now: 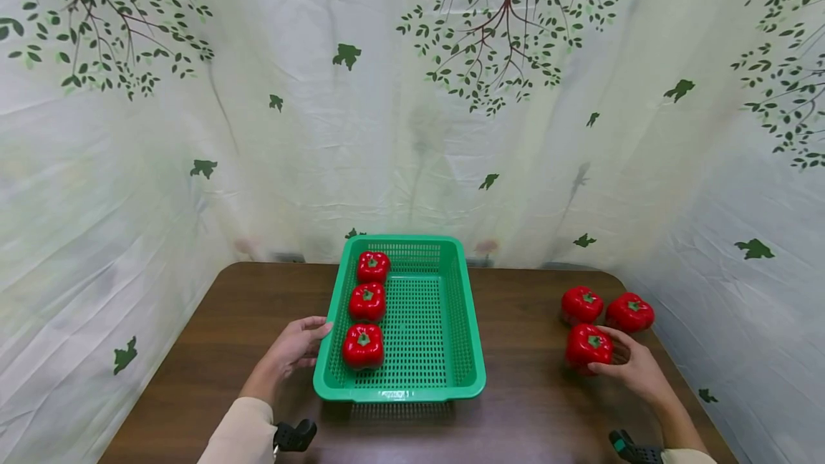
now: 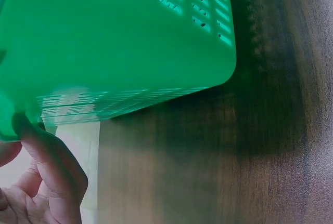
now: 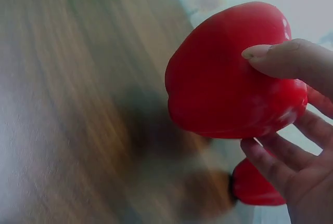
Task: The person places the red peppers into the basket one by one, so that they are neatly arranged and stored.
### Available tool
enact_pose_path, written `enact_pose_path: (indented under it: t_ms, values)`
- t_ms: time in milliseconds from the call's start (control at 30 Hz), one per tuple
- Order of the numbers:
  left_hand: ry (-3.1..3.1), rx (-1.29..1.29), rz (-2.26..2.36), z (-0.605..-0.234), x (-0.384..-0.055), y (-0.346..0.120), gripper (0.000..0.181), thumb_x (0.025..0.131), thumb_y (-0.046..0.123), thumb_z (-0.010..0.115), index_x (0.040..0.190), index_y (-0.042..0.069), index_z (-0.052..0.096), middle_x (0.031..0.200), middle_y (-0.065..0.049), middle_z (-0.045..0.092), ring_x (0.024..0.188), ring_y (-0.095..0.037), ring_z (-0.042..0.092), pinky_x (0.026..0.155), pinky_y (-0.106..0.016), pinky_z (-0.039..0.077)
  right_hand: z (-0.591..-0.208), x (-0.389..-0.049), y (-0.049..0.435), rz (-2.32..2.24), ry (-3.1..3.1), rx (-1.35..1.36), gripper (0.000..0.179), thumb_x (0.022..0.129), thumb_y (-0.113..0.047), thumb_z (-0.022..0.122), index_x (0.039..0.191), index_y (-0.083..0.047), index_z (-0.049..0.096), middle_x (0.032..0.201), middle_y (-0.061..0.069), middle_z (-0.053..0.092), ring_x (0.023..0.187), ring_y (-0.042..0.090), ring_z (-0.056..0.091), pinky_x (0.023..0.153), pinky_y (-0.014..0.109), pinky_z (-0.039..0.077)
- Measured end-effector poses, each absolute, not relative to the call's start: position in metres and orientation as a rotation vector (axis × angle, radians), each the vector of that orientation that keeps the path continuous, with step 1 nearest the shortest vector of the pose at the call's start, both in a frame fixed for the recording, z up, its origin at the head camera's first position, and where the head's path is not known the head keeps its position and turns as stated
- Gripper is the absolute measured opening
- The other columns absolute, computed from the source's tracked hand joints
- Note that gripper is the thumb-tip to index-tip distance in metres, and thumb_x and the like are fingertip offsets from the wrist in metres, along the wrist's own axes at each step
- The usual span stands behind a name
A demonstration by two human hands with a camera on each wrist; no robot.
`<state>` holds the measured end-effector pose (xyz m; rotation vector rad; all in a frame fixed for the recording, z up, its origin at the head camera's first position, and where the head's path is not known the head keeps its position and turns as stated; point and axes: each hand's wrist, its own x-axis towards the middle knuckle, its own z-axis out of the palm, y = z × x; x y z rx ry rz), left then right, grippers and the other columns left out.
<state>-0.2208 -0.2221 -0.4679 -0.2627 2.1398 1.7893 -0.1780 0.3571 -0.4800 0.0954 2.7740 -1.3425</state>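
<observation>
My left hand (image 1: 298, 346) pinches the left rim of a green plastic basket (image 1: 475, 349); in the left wrist view its thumb and fingers (image 2: 57, 167) close on the edge. Along the basket's left side lie three red bell peppers in a row: a back one (image 1: 373, 266), a middle one (image 1: 367, 302) and a front one (image 1: 363, 346). At the right, my right hand (image 1: 634, 367) holds another red bell pepper (image 1: 589, 346) between thumb and fingers. The right wrist view shows this pepper (image 3: 229, 73) with a shadow on the table below it.
Two more red bell peppers, one (image 1: 581, 304) and another (image 1: 629, 312), sit just behind the held one near the right table edge. The brown wooden table (image 1: 522, 378) backs onto a leaf-printed curtain (image 1: 412, 127). Each wrist wears a black device.
</observation>
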Motion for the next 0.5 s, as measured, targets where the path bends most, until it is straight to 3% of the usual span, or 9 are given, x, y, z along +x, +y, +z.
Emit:
enact_pose_path:
  t_ms: [500]
  values:
    - [2.134, -0.279, 1.784, -0.467, -0.221, -0.221, 0.045, 0.099, 0.026, 0.054, 0.131, -0.005, 0.046, 0.097, -0.007, 0.067, 0.08, -0.02, 0.066, 0.07, -0.035, 0.055, -0.465, -0.186, 0.324, -1.467, 2.761, -0.015, 0.075, 0.08, -0.017, 0.079, 0.141, 0.004, 0.039, 0.134, 0.033, 0.047, 0.113, 0.047, 0.054, 0.085, 0.049, 0.053]
